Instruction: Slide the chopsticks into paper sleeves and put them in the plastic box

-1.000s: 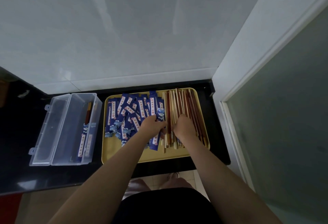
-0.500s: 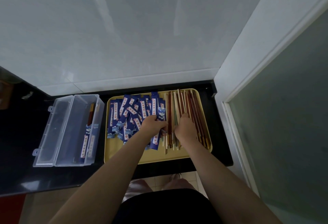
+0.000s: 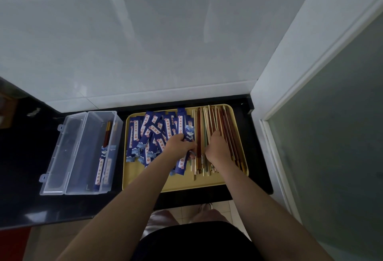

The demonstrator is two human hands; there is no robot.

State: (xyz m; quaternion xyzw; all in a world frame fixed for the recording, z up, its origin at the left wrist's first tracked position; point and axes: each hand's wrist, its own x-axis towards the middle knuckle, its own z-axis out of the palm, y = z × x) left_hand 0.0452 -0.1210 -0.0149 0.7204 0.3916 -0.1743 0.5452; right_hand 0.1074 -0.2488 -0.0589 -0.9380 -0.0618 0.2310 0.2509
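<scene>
Head view shows little change over the last second: both hands stay on the yellow tray point(image 3: 182, 184), and only the camera has drifted a touch, so the whole scene sits slightly lower and to the right in the frame. That suggests the person is still picking out the next pair and sleeve, not yet sliding one into the other.

The left hand point(image 3: 180, 147) rests on the heap of blue paper sleeves point(image 3: 153, 134), its fingers curled and apparently pinching one sleeve at the heap's right edge; the exact hold is hidden. The right hand point(image 3: 216, 147) lies over the loose chopsticks point(image 3: 209, 120) on the tray's right half, fingers bent down among them; whether any stick is gripped cannot be told.

The chopsticks lie with their long axis running away from the person, roughly parallel, fanning slightly at the far end. The sleeves point much the same way, some skewed.

The clear plastic box point(image 3: 68, 157) stands open on the black counter point(image 3: 24, 178), just left of the tray, already holding sleeved chopsticks point(image 3: 104, 157) along its right wall.
</scene>
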